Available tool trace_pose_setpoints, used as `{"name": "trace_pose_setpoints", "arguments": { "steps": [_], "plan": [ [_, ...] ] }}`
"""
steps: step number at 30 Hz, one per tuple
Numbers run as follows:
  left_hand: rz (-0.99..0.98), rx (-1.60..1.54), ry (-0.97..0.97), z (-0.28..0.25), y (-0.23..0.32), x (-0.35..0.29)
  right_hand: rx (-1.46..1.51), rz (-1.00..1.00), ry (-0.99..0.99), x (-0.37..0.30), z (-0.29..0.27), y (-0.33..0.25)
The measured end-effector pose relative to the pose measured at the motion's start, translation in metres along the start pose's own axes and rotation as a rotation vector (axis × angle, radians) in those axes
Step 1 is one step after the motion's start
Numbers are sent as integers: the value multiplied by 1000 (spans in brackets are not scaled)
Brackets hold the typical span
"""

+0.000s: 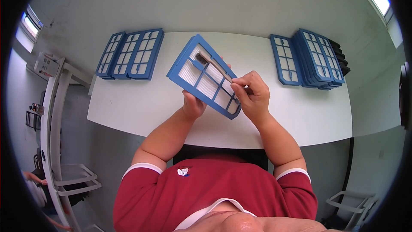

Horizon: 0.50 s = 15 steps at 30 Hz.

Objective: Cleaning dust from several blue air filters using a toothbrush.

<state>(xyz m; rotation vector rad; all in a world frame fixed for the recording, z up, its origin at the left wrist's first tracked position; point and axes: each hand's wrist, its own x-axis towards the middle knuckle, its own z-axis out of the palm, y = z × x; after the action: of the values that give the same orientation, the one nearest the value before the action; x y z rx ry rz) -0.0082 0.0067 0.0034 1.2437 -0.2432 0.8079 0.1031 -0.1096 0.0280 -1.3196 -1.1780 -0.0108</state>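
Observation:
A blue-framed filter (198, 76) with white pleated material is held tilted above the white table. My left hand (195, 104) grips it from below and behind; the fingertips show past its far edge. In my right hand (253, 96) is a small brush (216, 65) with a thin handle, pinched between thumb and fingers. The dark bristles lie over the upper left part of the filter's grid, near a blue tab. Whether the bristles touch the pleats I cannot tell.
Stacks of similar blue-framed filters (143, 53) stand at the table's far left, and more filter stacks (317, 58) at the far right. Black ridged parts (339, 56) sit behind the right stacks. The white table (128, 103) meets a grey wall. Pale metal frames (77, 180) stand at lower left.

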Motion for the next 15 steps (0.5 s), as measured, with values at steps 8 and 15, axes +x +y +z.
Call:
{"name": "trace_pose_setpoints", "arguments": {
  "steps": [8, 15],
  "plan": [
    [-39, 54, -5, 0, 0, -1, -172, -155, 91, 4, -3, 2],
    [-68, 93, -13, -4, -5, -4, -179, -161, 120, 4, -3, 3]
  ]
}}
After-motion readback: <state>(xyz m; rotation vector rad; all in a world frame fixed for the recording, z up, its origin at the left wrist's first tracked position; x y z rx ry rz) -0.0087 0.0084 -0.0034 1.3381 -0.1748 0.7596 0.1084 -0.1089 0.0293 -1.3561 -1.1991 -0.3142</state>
